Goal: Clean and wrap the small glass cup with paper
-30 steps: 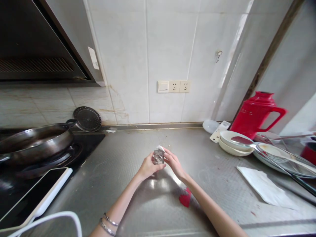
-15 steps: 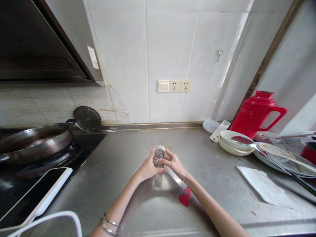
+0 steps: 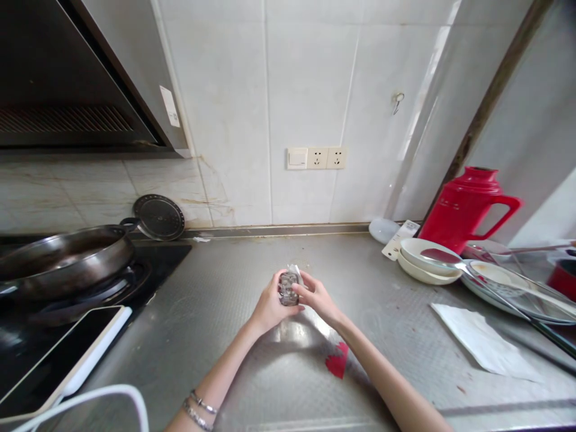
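Note:
A small dark, mottled block [image 3: 288,289] with pale, crinkled wrapping [image 3: 294,270] at its upper right is held over the steel counter [image 3: 216,288]. My left hand [image 3: 269,309] grips it from the left, thumb below and fingers behind its left edge. From the right, my right hand [image 3: 318,299] holds it too, with a fingertip against the front and other fingers by the wrapping. Nearer to me, a torn red piece [image 3: 337,361] lies on the counter beside my right forearm.
On the left are a pan [image 3: 67,261] on the stove, a phone-like device [image 3: 58,360] and a white cable [image 3: 112,391]. Stacked bowls [image 3: 427,276], a red thermos [image 3: 465,210], plates with utensils and a white napkin [image 3: 483,342] occupy the right.
The block's dark face shows more clearly, and the pale wrapping now sits at its upper right. Both hands have shifted only slightly around it.

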Demonstrator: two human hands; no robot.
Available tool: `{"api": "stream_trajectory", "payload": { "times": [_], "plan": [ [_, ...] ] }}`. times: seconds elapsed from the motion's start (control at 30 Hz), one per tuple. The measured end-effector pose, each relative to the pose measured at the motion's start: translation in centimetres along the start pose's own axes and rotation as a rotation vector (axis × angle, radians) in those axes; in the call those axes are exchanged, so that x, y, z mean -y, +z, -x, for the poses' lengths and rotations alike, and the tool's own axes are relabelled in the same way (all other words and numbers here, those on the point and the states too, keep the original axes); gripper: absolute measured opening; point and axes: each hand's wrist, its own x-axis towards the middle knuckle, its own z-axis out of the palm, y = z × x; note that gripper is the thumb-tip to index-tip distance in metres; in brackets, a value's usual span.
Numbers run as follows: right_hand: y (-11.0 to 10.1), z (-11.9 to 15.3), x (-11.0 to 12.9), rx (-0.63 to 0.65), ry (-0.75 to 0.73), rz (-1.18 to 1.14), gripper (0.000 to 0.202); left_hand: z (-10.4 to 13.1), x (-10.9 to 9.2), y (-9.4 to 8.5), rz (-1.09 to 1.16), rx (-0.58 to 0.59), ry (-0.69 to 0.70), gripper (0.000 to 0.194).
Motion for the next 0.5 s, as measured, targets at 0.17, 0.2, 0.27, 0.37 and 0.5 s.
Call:
{"api": "stream_trajectory", "payload": {
  "times": [0.17, 0.2, 0.27, 0.37, 0.5],
  "plan": [
    [-0.4, 0.1, 0.2, 0.01, -0.111, 0.196, 0.06, -0.1, -0.4, 0.0, 0.077, -0.036, -0.037, 0.073],
    [-0.4, 0.2, 0.4, 0.015, -0.139, 0.26, 0.057, -0.1, -0.3, 0.0, 0.095, -0.038, -0.054, 0.071],
    [-0.4, 0.5, 0.7, 0.043, -0.221, 0.414, 0.052, -0.2, 0.0, 0.1, 0.11, -0.042, -0.085, 0.068],
    [-0.3, 0.9, 1.0, 0.09, -0.351, 0.615, 0.05, -0.3, 0.4, 0.3, 0.123, -0.023, -0.098, 0.068],
    [-0.6, 0.7, 0.6, 0.079, -0.338, 0.657, 0.047, -0.1, 0.2, 0.8, 0.186, 0.017, -0.084, 0.071]
  ]
}}
